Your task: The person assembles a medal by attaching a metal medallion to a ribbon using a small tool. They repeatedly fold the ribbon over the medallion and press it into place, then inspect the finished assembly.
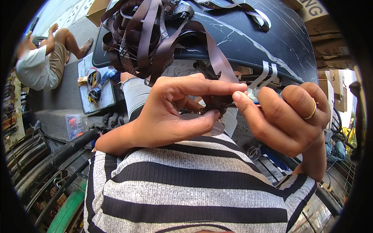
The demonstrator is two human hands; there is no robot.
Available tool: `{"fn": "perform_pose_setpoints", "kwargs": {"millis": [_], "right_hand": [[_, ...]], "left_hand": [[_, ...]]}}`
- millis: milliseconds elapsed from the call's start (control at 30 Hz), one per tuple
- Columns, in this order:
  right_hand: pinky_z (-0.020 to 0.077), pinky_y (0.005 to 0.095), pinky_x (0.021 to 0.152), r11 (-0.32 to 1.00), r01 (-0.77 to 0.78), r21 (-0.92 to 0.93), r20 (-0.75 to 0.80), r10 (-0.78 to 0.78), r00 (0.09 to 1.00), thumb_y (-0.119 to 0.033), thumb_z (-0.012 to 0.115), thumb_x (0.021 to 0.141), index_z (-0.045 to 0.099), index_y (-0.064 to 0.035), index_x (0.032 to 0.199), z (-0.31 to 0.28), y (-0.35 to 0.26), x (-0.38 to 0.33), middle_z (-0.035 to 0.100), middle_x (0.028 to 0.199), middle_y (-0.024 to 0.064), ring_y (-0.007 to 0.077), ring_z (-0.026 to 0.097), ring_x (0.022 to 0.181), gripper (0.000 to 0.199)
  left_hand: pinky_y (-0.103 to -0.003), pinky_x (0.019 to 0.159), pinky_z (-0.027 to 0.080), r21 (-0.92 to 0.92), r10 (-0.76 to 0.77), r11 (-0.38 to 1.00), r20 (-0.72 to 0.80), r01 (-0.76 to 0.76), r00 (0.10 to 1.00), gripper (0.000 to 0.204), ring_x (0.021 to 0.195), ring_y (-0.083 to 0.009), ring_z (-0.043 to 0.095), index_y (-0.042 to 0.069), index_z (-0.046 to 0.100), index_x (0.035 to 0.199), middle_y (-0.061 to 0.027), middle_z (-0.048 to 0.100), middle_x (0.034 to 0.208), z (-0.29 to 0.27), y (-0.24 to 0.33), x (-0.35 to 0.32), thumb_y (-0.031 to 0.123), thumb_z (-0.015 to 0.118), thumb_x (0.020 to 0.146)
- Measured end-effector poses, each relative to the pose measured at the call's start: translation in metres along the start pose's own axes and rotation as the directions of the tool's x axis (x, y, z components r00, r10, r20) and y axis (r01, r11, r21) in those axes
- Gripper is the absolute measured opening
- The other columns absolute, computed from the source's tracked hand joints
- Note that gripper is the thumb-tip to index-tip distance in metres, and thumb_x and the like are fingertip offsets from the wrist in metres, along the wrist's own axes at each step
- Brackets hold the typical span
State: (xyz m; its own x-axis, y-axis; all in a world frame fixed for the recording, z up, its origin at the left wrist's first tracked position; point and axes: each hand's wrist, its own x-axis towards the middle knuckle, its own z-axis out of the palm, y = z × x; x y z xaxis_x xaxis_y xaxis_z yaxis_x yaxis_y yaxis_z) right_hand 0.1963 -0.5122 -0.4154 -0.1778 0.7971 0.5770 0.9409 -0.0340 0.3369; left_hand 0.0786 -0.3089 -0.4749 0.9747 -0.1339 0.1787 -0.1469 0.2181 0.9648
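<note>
In front of my chest my left hand (pixel 175 108) is closed, thumb and fingers pinching the brown ribbon strap (pixel 218 62) at a dark, bunched part. The strap runs down to it from a tangled pile of brown ribbon straps (pixel 142 37), some of them patterned, on the table. Meeting the left fingertips is my right hand (pixel 289 116), its fingers curled and a ring on one of them. Between the right thumb and forefinger shows a thin thing with a blue part (pixel 256 102); its kind is mostly hidden. A greyish round end of strap (pixel 214 129) hangs below the left thumb.
A black marble-patterned table (pixel 225 33) lies ahead, two pale strips (pixel 269 73) at its near edge. To the left stands a small board-topped stool (pixel 107 101) with tape rolls (pixel 93 79). Another person (pixel 42 66) sits farther left. Cardboard boxes (pixel 326 42) are stacked at right.
</note>
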Motion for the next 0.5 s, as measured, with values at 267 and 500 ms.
{"fn": "perform_pose_setpoints", "kwargs": {"millis": [267,500], "right_hand": [[0.0335,0.0220,0.059,0.998,0.060,-0.003,0.028,-0.059,0.998,-0.030,0.081,0.069,0.075,-0.0258,0.083,-0.0003,0.0007,0.0025,0.059,0.069,-0.0120,0.0074,0.046,0.071,0.015],[0.0329,0.0219,0.058,0.999,0.035,-0.005,0.058,-0.035,0.998,-0.029,0.081,0.072,0.076,-0.0249,0.083,-0.0031,-0.0010,0.0015,0.059,0.069,-0.0114,0.0069,0.046,0.070,0.013]], "left_hand": [[-0.027,0.092,0.057,0.006,-0.060,0.998,-0.007,0.060,0.998,0.048,0.104,-0.0141,0.067,-0.006,0.063,0.130,-0.0096,0.068,0.104,0.0008,0.0025,-0.0022,-0.015,0.060,0.083],[-0.020,0.074,0.053,0.134,-0.032,0.991,0.015,0.030,0.999,0.047,0.088,-0.0057,0.059,0.007,0.067,0.131,-0.0072,0.070,0.111,-0.0027,-0.0001,-0.0029,-0.008,0.063,0.087]]}}
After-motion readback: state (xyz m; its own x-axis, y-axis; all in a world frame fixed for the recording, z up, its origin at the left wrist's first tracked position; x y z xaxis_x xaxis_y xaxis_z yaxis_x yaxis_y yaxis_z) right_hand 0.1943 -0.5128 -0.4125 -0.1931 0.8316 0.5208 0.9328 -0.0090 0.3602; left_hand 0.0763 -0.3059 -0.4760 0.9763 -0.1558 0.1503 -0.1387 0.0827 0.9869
